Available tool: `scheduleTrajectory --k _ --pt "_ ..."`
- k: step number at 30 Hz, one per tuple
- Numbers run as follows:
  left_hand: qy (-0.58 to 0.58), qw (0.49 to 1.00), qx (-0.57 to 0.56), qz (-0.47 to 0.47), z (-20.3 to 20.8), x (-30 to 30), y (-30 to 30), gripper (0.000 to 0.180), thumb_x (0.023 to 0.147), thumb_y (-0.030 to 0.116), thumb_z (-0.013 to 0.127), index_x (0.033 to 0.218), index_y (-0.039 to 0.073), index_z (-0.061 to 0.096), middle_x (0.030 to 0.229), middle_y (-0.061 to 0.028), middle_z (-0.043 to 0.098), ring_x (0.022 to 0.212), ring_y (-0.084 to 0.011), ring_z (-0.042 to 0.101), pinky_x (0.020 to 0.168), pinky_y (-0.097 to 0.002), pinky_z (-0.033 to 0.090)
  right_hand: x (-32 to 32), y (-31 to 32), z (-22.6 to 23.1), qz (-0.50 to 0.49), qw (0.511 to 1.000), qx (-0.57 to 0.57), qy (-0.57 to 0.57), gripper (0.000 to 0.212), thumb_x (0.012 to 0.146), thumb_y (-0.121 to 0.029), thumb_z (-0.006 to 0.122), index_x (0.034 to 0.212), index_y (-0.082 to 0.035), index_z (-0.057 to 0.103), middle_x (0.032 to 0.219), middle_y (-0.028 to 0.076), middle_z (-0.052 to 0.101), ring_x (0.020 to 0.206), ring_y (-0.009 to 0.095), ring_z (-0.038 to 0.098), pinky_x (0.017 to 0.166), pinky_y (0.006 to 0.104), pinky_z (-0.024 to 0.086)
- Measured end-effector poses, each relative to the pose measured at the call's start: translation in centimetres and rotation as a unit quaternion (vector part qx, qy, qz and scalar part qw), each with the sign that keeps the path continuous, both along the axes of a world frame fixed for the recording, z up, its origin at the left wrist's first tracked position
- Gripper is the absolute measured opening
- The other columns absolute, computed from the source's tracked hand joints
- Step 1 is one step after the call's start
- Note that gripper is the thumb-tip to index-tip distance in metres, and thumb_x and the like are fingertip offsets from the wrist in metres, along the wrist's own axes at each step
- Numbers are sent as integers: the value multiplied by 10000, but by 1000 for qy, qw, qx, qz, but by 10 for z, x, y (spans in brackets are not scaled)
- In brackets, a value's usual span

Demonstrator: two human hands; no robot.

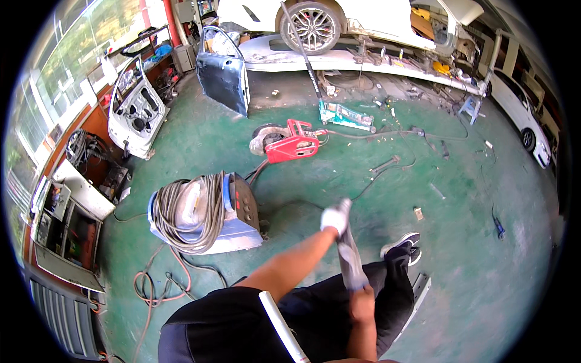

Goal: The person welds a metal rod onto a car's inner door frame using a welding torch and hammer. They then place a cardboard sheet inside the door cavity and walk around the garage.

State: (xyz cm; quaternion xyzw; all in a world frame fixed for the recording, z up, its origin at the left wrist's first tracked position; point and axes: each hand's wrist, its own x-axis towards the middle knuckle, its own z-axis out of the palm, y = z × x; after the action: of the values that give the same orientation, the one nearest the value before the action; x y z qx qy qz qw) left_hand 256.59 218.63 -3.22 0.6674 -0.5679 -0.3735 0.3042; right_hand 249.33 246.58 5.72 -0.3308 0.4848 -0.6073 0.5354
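Observation:
My left hand (334, 219), in a white glove, is closed around the far end of a long grey piece (350, 260). Motion blur hides what kind of thing it is. My bare right hand (362, 304) grips the near end, close to my right thigh. The piece slants between both hands over my dark trousers. A white tube or bar (282, 327) lies across my lap, left of my right forearm. Beside my right leg a perforated metal strip (416, 302) is partly hidden by the trousers.
A blue-grey wheeled machine (236, 212) with coiled cables stands at left. Beyond it are a red cable reel (293, 144), a teal floor jack (345, 116) and a dark car door (223, 75). A white car (387, 18) sits on a platform. Cables trail over the green floor.

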Motion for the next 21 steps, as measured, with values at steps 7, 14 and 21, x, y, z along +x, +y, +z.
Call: scheduleTrajectory --k 7,14,21 --pt "-81 994 60 35 8 186 -80 663 944 637 543 1187 54 745 1162 -213 740 1111 -377 710 975 -468 531 -164 226 -84 -350 886 229 201 493 1036 -228 558 1485 -27 523 1451 172 617 1290 288 610 1025 411 512" --pt "-224 929 285 -79 -105 332 74 606 948 607 556 966 48 787 852 -199 754 790 -320 747 722 -467 575 -134 266 -122 -267 851 351 286 470 1044 -222 564 1450 11 537 1378 172 646 1244 259 622 1016 380 508" --pt "-372 873 273 -161 -136 290 67 428 920 452 650 939 53 804 1006 -186 757 833 -306 723 746 -459 560 -117 299 -156 -258 824 331 381 452 1051 -217 570 1416 50 552 1305 173 675 1198 230 634 1006 348 504"
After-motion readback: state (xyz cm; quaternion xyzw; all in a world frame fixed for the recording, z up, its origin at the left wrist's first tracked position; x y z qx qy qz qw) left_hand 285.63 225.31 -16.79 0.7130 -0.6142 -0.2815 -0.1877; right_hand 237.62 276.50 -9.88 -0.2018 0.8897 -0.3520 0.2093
